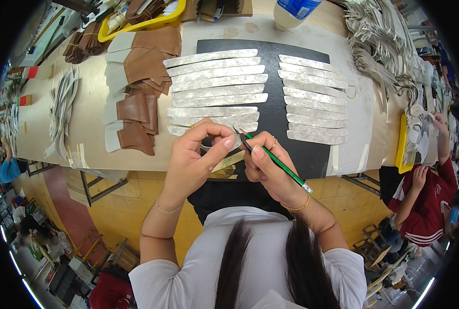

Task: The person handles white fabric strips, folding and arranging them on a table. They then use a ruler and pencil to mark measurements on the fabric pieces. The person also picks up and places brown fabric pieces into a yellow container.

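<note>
My left hand (201, 147) pinches a small pale strip (234, 142) between thumb and fingers. Most of that strip is hidden by the fingers. Closed around a green pencil (286, 169), my right hand (270, 162) also has a slim dark pointed tool (243, 137) at its fingertips, whose exact kind I cannot make out. The tool's tip meets the pale strip or lies just beside it. Beyond both hands, a black board (273, 110) carries two columns of silvery-white curved strips, a left column (216, 82) and a right column (316, 109).
Brown leather pieces with pale grey ends (136, 108) lie left of the board. Farther left is a bundle of pale strips (63, 105). A yellow tray (152, 23) and a bottle (291, 15) stand at the back. Piled pale strips (373, 41) and a co-worker (428, 201) are at right.
</note>
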Motion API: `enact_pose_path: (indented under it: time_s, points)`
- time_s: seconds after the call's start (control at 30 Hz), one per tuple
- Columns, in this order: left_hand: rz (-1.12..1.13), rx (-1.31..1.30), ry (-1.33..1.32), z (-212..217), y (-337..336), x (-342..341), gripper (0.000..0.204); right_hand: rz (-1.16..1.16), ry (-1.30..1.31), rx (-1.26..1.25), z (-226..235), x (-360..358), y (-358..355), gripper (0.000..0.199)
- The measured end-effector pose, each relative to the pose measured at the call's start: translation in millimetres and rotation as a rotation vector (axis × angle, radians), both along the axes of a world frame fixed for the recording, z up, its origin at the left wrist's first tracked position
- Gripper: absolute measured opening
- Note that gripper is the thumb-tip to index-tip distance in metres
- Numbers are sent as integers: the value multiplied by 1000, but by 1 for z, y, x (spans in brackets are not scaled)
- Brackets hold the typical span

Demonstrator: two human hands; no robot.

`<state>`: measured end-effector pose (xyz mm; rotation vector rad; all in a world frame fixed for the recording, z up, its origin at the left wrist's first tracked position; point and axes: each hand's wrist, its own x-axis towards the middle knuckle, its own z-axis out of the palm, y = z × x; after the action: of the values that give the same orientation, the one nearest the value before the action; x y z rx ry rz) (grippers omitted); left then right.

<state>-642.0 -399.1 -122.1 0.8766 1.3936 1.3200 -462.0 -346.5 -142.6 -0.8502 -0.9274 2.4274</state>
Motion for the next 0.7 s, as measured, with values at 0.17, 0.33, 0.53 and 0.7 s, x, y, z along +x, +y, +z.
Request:
enact_pose_path:
  time_s: [0.17,0.33,0.53,0.7]
  points:
    - [6,-5,11,1,0,0,9,-19,-2,6,1,-1,-1,24]
    - [10,-2,25,1,0,2,9,-30,8,-20,-1,1,-1,22]
    - [7,-7,30,1,1,3,9,-41,-2,3,-3,1,-2,22]
    - [1,1,56,0,1,3,9,-65,-15,-13,-2,0,-3,21]
